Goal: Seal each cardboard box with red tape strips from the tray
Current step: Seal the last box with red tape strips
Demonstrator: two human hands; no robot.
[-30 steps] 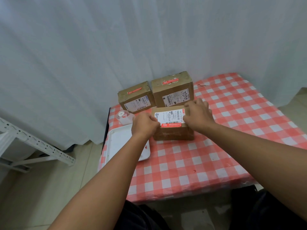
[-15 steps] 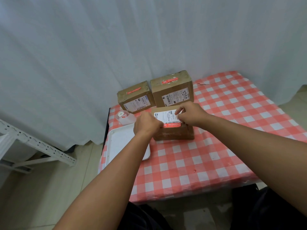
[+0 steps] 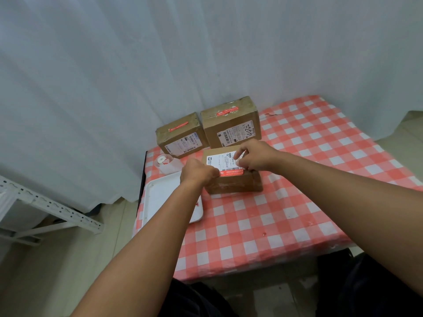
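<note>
A: From the head camera, where is the box being sealed?

B: The near box (image 3: 231,170) sits on the checked tabletop (image 3: 286,213), just right of the white tray (image 3: 160,200). A red tape strip (image 3: 231,172) lies along its front top edge, below the white label (image 3: 223,160).

A: And the hands?

B: The left hand (image 3: 198,172) is curled at the strip's left end, at nine o'clock of the box; I cannot tell whether it pinches the tape or only presses there. The right hand (image 3: 256,157) rests on the box top at three o'clock, fingers bent, fingertips on the label just above the strip's right end.

A: The other boxes?

B: Two stand behind, at twelve o'clock, touching the white curtain (image 3: 183,53). The left rear box (image 3: 180,136) and the taller right rear box (image 3: 231,124) each carry a red strip on top.

A: Anything else?

B: A small tape roll (image 3: 163,161) sits beside the tray's far end, at ten o'clock of the near box. A metal rack (image 3: 45,207) stands on the floor off to the left.
</note>
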